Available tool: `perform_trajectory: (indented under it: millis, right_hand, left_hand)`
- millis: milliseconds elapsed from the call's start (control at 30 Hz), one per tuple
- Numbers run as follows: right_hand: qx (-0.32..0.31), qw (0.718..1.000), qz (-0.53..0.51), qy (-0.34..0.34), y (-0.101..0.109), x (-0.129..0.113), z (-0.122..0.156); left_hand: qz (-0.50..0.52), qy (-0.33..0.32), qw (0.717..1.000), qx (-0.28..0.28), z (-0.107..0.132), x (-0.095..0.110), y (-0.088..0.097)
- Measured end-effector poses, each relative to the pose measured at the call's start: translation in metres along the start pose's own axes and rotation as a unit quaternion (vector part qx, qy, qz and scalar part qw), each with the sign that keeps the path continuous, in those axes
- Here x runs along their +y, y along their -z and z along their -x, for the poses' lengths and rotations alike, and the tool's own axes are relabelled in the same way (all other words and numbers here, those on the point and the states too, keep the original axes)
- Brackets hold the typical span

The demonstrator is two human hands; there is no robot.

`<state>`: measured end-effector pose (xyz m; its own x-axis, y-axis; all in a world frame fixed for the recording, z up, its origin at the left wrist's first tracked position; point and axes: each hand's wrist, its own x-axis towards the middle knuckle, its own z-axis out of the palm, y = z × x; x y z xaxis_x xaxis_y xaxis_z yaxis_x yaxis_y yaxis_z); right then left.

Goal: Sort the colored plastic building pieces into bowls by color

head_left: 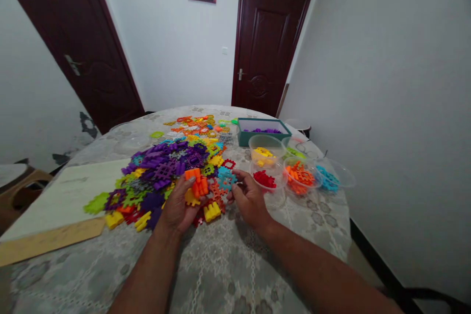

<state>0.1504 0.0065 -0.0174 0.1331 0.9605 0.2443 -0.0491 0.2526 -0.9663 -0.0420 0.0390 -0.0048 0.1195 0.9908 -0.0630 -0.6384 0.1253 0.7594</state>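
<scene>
My left hand is closed around an orange toy block and a yellow piece, at the near side of a big heap of plastic building pieces. My right hand pinches the edge of a light-blue notched building piece at the heap's right side. Salmon-coloured notched pieces show between the two hands. Just below them lies a yellow block. Purple dominates the heap, with green, yellow, blue and grey mixed in.
Clear tubs hold sorted pieces: yellow, red, orange, blue and green. Behind them stands a green box with purple pieces. Further back lies an orange pile. Cardboard rests at left.
</scene>
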Motion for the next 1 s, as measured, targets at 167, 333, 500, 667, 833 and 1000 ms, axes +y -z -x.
perform_trajectory:
  millis: [167, 333, 500, 667, 833, 1000]
  right_hand:
    - [-0.012, 0.999, -0.009, 0.028, 0.000, -0.005, 0.001]
    - [-0.054, 0.998, -0.038, 0.012, 0.006, -0.025, -0.002]
    - [-0.037, 0.996, 0.036, 0.067, 0.046, -0.064, -0.009]
    - [0.146, 0.929, 0.293, 0.170, 0.142, -0.097, -0.016]
    - [0.252, 0.803, 0.513, 0.169, 0.252, -0.100, -0.024]
    - [0.279, 0.731, 0.600, 0.165, 0.298, -0.087, -0.023]
  left_hand:
    - [-0.016, 0.008, 1.000, 0.000, 0.003, 0.001, -0.004]
    - [-0.017, 0.022, 1.000, -0.006, 0.005, 0.002, -0.013]
    - [-0.047, 0.033, 0.998, -0.019, 0.005, 0.002, -0.017]
    - [-0.051, 0.076, 0.996, -0.010, 0.008, 0.001, -0.022]
    - [-0.035, 0.112, 0.993, -0.001, 0.011, 0.002, -0.030]
    - [-0.039, 0.131, 0.990, -0.017, 0.012, 0.003, -0.032]
